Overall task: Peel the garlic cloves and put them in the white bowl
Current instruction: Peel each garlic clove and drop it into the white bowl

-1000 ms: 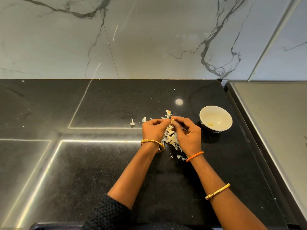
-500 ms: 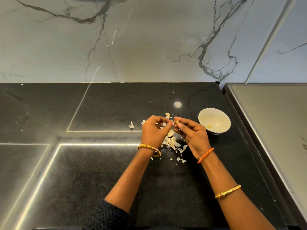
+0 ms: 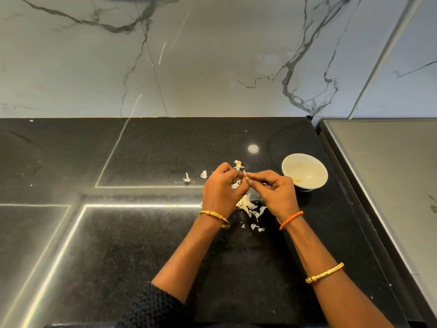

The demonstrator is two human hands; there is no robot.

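Note:
My left hand [image 3: 221, 188] and my right hand [image 3: 274, 192] meet above the black counter, and both pinch one small garlic clove [image 3: 246, 178] between their fingertips. Under the hands lies a heap of garlic cloves and white skins [image 3: 247, 205]. The white bowl [image 3: 305, 172] stands just right of my right hand, and a peeled yellowish clove [image 3: 297, 179] lies inside it.
Loose skin scraps [image 3: 186, 178] lie left of the hands, and more scraps [image 3: 238, 164] lie behind them. A marble wall [image 3: 212, 55] rises at the counter's back edge. A raised grey steel surface [image 3: 387, 181] borders the counter on the right.
Both hands have lifted off the heap and drawn slightly apart. The clove is now pinched at their fingertips, and the heap under them shows more.

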